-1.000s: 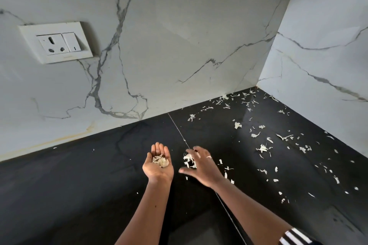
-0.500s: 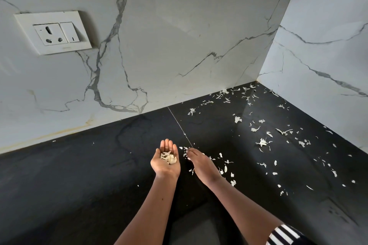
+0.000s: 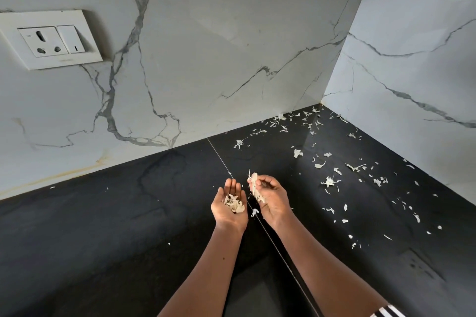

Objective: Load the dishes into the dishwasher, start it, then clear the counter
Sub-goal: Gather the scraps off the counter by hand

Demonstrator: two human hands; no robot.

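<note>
My left hand (image 3: 230,207) lies palm up over the black counter (image 3: 103,226), fingers straight, with a small heap of pale peel scraps (image 3: 234,204) in the palm. Right beside it, my right hand (image 3: 270,199) is lifted off the counter with its fingers curled round a bunch of gathered scraps (image 3: 255,185), tilted toward the left palm. One scrap (image 3: 254,212) shows just below, between the two hands. Several more loose scraps (image 3: 329,181) lie scattered over the right part of the counter, up into the corner (image 3: 306,117).
White marble walls meet at the back right corner (image 3: 322,100). A white socket and switch plate (image 3: 51,40) is fixed to the back wall at the left. A thin seam (image 3: 221,159) runs across the counter toward the hands.
My right hand, which pressed flat on the counter sweeping scraps, has lifted with a bunch of them and turned toward the left palm. The left hand has stayed cupped.
</note>
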